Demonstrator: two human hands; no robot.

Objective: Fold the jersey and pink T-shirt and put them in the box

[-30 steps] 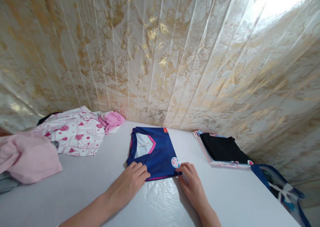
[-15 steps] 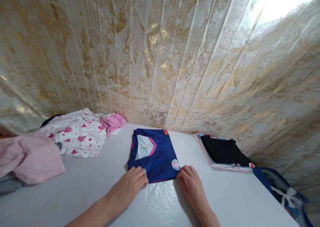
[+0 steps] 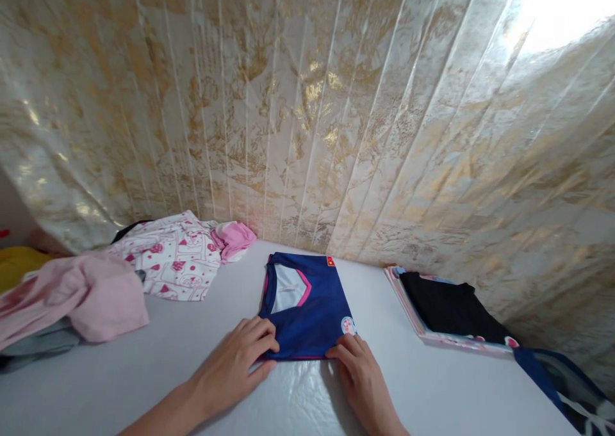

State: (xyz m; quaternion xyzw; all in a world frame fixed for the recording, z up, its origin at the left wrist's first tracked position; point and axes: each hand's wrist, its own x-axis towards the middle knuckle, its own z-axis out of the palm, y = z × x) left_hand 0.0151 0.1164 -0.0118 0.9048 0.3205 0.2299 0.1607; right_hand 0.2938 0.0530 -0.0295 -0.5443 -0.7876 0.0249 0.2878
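A navy blue shirt (image 3: 312, 321) lies folded into a neat rectangle on the white table, its V-neck with pink trim showing at the left. It bears a small red patch at the far right corner and a round badge near the right edge. My left hand (image 3: 235, 359) is at its near left corner, fingers curled on top and thumb along the near edge. At the near right corner, my right hand (image 3: 358, 369) pinches the edge with bent fingers. The undersides of both grips are hidden.
Loose clothes lie at left: a pink garment (image 3: 108, 295), a white printed one (image 3: 177, 257) and a bright pink one (image 3: 235, 237). A folded stack topped by a black garment (image 3: 451, 308) sits at right, beside a navy-trimmed bag (image 3: 542, 365). A gold-patterned curtain (image 3: 307, 116) hangs behind the table.
The view has shifted a little to the left. My left thumb has come apart from the fingers, and my right hand has moved slightly inward along the shirt's near edge.
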